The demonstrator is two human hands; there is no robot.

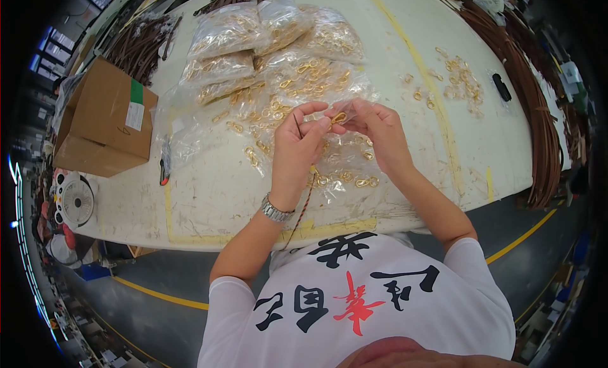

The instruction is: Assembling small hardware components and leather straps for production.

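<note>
A gold-coloured snap hook [340, 118] with clear plastic film [342, 106] around it sits between my two hands. The thumb and fingers of my left hand [296, 146] are closed on the hook's left end. My right hand [382, 132] pinches the film and the hook's other end, its fingertips partly hidden. A thin dark strip [297, 125] shows by my left fingers; whether they hold it I cannot tell. Under and around my hands lie several loose gold snap hooks [347, 178] in clear wrapping. A braided cord [305, 210] hangs beside my left wrist.
Clear bags of gold hooks [225, 29] are piled at the table's back. More hooks [464, 80] lie at right, near a black tool [501, 87]. Brown straps [535, 108] line the right edge. At left are a cardboard box [107, 118], a red-and-black cutter [164, 165] and a fan [76, 200].
</note>
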